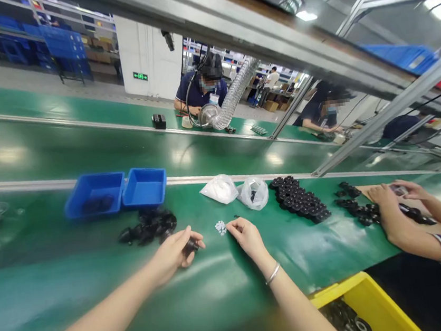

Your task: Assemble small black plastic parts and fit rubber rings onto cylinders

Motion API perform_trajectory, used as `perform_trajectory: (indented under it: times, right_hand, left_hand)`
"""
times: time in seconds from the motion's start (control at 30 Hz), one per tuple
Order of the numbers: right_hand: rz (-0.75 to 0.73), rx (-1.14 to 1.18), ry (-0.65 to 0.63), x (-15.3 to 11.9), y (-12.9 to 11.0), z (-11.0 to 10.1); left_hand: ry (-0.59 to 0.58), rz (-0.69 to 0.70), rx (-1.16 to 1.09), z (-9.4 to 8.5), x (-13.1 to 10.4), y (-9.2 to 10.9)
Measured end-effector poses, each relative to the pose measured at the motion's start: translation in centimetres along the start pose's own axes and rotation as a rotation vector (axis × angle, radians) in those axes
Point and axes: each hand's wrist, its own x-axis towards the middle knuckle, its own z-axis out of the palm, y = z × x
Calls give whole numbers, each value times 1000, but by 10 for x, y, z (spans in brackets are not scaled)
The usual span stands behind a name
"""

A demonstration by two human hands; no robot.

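My left hand (172, 255) is closed around a small black round part (191, 246), partly hidden by the fingers. At the right edge of a small pile of white pieces (220, 228), the thumb and fingertips of my right hand (248, 239) are pinched together. Whatever lies between those fingertips is too small to make out. Just behind my left hand is a loose heap of black parts (148, 227). Beyond the white pieces stand a white plastic bag (220, 189) and an open clear bag (254, 193) with something dark inside.
Two blue bins (144, 187) (95, 195) stand along the back rail. Rows of black round parts (299, 199) lie to the right. A co-worker's hands (385, 197) work beside them. A yellow crate (379, 301) holding black parts is at the front right.
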Motion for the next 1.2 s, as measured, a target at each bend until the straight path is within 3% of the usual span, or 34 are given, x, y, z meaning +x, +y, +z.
perform_trajectory:
  times: [0.33, 0.63, 0.77, 0.9, 1.03, 1.13, 1.2]
  right_hand:
    - [69, 152, -14, 3, 5, 1]
    - [205, 359, 16, 6, -15, -3]
    - [215, 408, 6, 6, -37, -8]
    - [235, 537, -46, -3, -58, 1]
    - [293, 707, -123, -15, -68, 17]
    - [227, 628, -154, -22, -75, 23]
    - [103, 477, -152, -28, -82, 26]
  left_hand:
    - [-110, -201, -264, -11, -2, -4]
    - [-125, -243, -321, -13, -9, 2]
    - [-72, -197, -311, -14, -11, 3]
    - [-74, -150, -309, -15, -13, 2]
    - [-26, -111, -77, -10, -14, -1]
    - [1, -62, -10, -6, -12, -8]
    - [23, -37, -6, -7, -9, -13]
